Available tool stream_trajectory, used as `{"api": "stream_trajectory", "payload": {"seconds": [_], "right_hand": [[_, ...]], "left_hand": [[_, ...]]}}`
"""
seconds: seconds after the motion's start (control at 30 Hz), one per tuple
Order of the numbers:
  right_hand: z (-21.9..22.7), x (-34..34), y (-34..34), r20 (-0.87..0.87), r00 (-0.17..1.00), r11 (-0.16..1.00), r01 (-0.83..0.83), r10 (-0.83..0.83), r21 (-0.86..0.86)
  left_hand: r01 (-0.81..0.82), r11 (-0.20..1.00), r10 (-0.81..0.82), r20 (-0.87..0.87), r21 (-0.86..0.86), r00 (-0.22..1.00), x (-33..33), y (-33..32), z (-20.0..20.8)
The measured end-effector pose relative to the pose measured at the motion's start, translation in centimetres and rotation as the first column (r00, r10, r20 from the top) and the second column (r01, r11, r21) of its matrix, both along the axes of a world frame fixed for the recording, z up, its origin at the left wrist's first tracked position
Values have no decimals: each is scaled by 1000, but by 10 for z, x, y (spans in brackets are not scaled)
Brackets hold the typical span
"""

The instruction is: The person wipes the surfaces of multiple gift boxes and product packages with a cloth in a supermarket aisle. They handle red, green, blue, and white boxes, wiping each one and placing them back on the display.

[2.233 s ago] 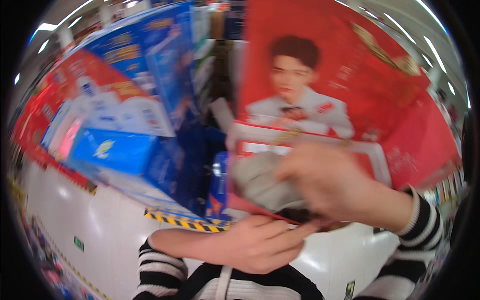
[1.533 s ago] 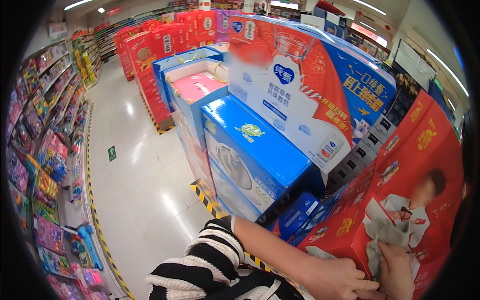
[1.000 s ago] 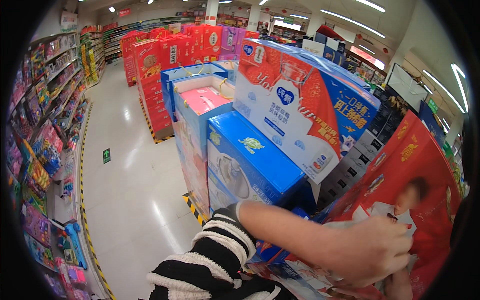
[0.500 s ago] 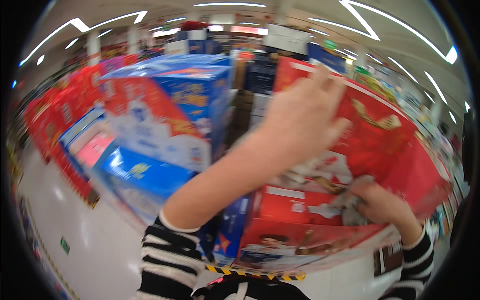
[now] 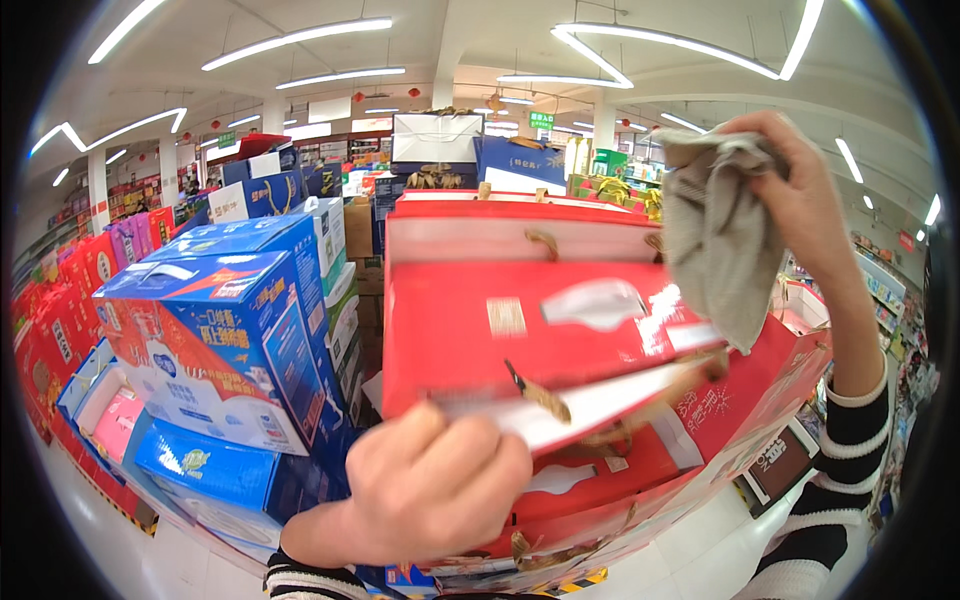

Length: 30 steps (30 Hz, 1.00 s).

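My left hand (image 5: 440,490) is closed like a fist at the near rim of a red gift bag (image 5: 620,402), whose white inner side shows along the edge. Inside that bag lies a red box (image 5: 450,320) with a white carry handle (image 5: 595,303). Raised at the right, my right hand (image 5: 800,195) grips a crumpled grey cloth (image 5: 715,235), which hangs down over the bag's far right corner. Gold-brown cord handles (image 5: 540,392) dangle at the bag's rim. Nearer to me, another red box with a white handle (image 5: 556,480) sits lower down.
Blue and red cartons (image 5: 200,345) are stacked on the left, beside a blue box (image 5: 205,465). Farther left runs a row of red gift bags (image 5: 70,340). A white box (image 5: 437,138) and blue bags (image 5: 520,160) stand behind. A dark brown box (image 5: 778,465) is low at the right.
My right hand has lifted the cloth from low among the red boxes to high at the right. My left hand has come from the red bag's far edge to a nearer rim. The view has tilted up.
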State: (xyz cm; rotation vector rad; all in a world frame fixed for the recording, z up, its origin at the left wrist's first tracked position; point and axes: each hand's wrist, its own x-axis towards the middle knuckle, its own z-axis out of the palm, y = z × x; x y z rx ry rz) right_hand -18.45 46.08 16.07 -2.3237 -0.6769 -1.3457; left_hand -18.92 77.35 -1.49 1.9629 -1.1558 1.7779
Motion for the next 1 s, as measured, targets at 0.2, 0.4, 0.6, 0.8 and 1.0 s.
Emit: {"api": "stream_trajectory", "payload": {"seconds": [0.2, 0.4, 0.6, 0.8, 1.0], "right_hand": [[-46, 21, 9, -139, 975, 929, 113, -171, -352], [-43, -18, 37, 143, 990, 959, 51, -11, -278], [-65, -11, 26, -227, 913, 876, 219, -339, -429], [-60, 33, 83, -320, 928, 855, -316, 189, -411], [-79, 46, 173, -208, 790, 639, -595, 577, -487]], "left_hand": [[-163, 984, 173, -204, 67, 964, -39, 4, -14], [-191, 975, 200, -74, 109, 977, -27, 10, -21], [-113, 993, 110, 68, 38, 992, -10, 4, -18], [-25, 998, 32, 149, -49, 988, 2, -1, -20], [-1, 996, 16, 160, -90, 987, 4, -2, -16]]}}
